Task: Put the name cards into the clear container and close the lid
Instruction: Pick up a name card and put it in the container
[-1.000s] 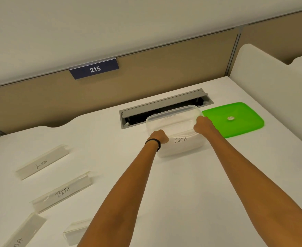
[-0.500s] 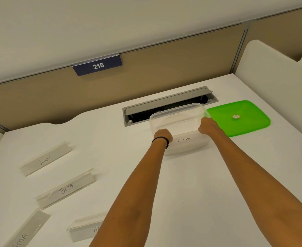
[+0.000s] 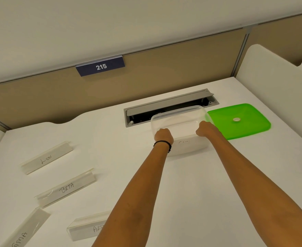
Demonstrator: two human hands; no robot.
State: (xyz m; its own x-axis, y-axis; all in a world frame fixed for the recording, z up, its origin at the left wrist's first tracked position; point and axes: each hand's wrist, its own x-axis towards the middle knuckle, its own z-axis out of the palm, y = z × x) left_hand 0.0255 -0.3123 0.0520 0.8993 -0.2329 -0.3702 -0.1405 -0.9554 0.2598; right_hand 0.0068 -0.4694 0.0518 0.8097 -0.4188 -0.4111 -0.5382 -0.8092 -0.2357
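The clear container [image 3: 180, 111] stands open on the white desk. Both my hands reach over its near rim, fingers curled down inside and hidden. My left hand [image 3: 163, 136] and my right hand [image 3: 206, 129] hold the two ends of a name card [image 3: 184, 142], whose handwriting shows faintly through the near wall. The green lid [image 3: 244, 125] lies flat just right of the container. Several more cards lie at the left: LION [image 3: 46, 160], BETA [image 3: 66, 188], one ending in "MA" [image 3: 22, 234] and one starting with "AL" [image 3: 88, 227], partly under my left forearm.
A grey cable hatch [image 3: 169, 104] is open in the desk right behind the container. A beige partition with a blue 215 sign [image 3: 101, 66] closes the back. A white divider [image 3: 274, 72] bounds the right side.
The card has sunk lower inside the container, its writing now showing less through the near wall. Both hands stay at the near rim.
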